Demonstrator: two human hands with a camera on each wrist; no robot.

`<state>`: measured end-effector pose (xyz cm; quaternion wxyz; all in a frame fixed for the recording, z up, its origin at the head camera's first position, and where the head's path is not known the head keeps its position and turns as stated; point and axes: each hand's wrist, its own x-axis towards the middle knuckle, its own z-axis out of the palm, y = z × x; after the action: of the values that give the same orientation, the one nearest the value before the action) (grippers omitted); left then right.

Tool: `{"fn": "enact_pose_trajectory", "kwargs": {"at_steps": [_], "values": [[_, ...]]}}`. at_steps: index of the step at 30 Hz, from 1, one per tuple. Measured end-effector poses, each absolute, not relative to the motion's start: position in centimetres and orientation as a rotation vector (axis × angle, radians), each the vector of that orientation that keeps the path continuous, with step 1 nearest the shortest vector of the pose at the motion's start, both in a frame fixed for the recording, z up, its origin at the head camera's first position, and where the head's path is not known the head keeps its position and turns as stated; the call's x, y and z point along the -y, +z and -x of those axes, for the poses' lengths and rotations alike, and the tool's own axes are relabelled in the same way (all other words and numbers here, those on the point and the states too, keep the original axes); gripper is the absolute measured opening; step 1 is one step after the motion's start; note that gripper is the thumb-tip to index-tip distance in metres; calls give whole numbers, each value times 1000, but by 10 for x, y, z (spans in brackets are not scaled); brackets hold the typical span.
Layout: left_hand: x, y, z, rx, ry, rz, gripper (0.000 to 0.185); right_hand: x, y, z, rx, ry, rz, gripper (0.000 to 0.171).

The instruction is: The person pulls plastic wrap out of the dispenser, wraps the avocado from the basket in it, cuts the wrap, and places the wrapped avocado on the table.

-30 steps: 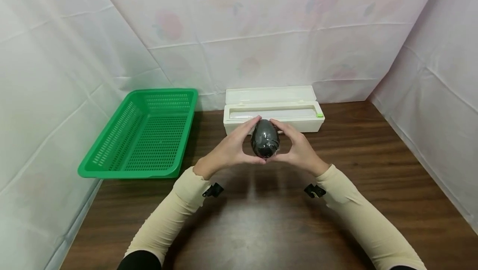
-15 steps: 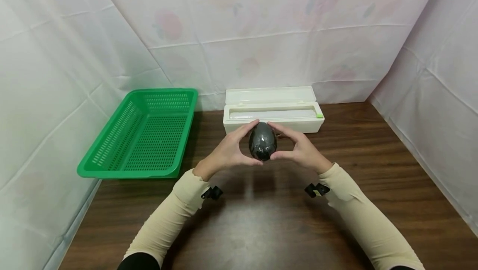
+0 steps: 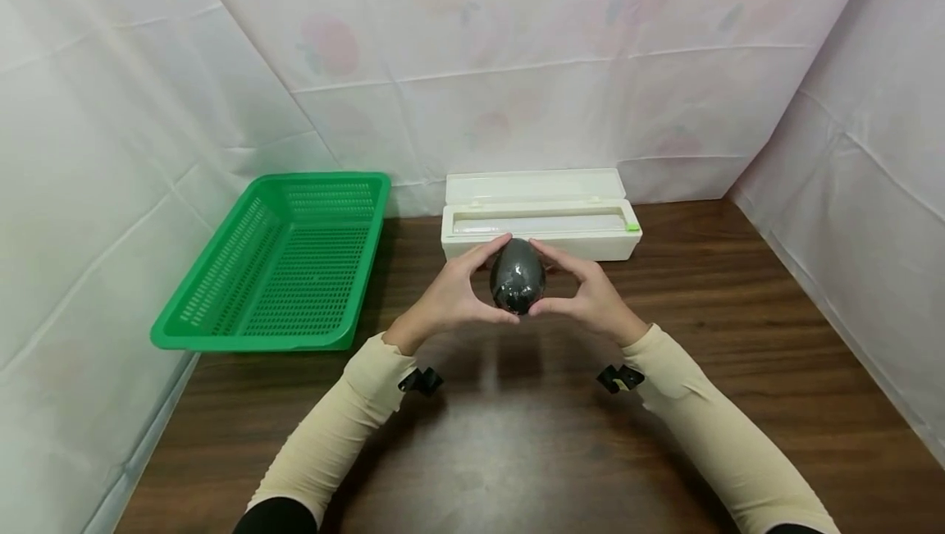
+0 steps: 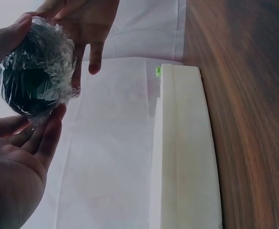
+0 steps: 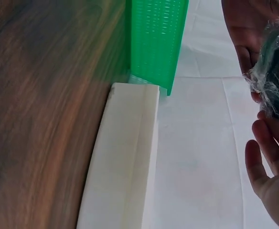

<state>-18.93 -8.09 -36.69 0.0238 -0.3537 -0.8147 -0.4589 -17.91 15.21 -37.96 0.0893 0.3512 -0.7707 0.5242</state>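
Between the two hands, above the table, is a dark, egg-shaped object (image 3: 518, 278) wrapped in clear cling film. Its kind is hidden by the crinkled, shiny film, which bunches on its underside in the left wrist view. The left hand (image 3: 456, 292) holds it from the left, thumb near and fingers at the far side. From the right, the right hand (image 3: 591, 296) holds it the same way, fingers curved round its flank. Just behind the hands stands a white cling film dispenser (image 3: 546, 248), lid raised, with a roll in its trough and a green slide cutter (image 3: 632, 228) at its right end.
A green plastic basket (image 3: 350, 304) with perforated walls stands at the left of the brown wooden table (image 3: 487, 452). White printed cloth (image 3: 472, 66) hangs behind and along both sides.
The wrapped object has shifted slightly left and tilted a little between the fingers. The right thumb has drawn apart from the left thumb. Basket and dispenser stay put.
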Motion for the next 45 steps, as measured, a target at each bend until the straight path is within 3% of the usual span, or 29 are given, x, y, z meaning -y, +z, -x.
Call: {"fn": "enact_pose_trajectory", "kwargs": {"at_steps": [7, 16, 31, 39, 45], "values": [[80, -369, 190, 2607, -1498, 1063, 107, -158, -380, 180, 2437, 1619, -1011, 86], [80, -367, 187, 2551, -1532, 1044, 107, -162, -369, 181, 2514, 1666, -1012, 101], [76, -366, 183, 2550, -1584, 1067, 109, -158, -376, 179, 2428, 1663, -982, 92], [79, -366, 182, 2579, -1337, 1112, 116, -160, -381, 178, 2426, 1682, -955, 91], [84, -366, 181, 2411, -1013, 1201, 102, -160, -381, 180, 2442, 1702, -945, 89]]}}
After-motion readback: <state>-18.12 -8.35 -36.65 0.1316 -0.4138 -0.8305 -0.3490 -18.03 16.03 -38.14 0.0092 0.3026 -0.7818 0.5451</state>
